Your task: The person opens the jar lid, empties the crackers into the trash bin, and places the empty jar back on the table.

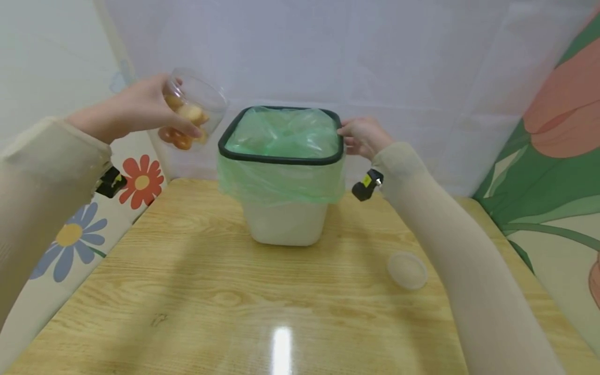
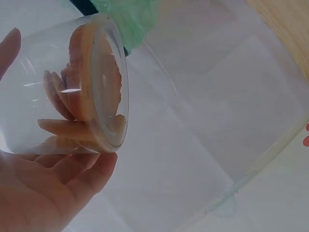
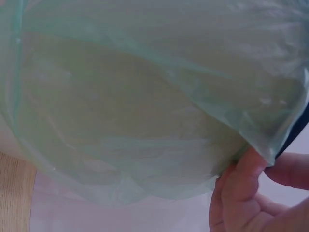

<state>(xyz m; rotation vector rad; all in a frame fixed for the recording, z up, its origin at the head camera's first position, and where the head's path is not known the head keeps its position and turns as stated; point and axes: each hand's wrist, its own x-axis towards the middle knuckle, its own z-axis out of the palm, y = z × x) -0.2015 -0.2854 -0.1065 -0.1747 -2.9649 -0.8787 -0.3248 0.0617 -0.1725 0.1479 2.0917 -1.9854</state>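
My left hand (image 1: 140, 107) grips a clear plastic jar (image 1: 206, 99), held tilted in the air left of the trash bin. Inside the jar lie several orange-brown flat food pieces (image 2: 79, 92), some round and some long, gathered near its base. A white trash bin (image 1: 288, 224) stands upright on the table, its black rim (image 1: 281, 159) over a green plastic bag (image 1: 281, 182) folded down outside. With my right hand (image 1: 365, 136) I pinch the bin's right rim; in the right wrist view, thumb and fingers close on the edge at the bag (image 3: 120, 121).
A round translucent lid (image 1: 407, 270) lies on the wooden table (image 1: 225, 291), right of the bin. Behind hangs a white cloth (image 1: 398, 62). Flower-printed panels (image 1: 558, 130) flank the table on both sides.
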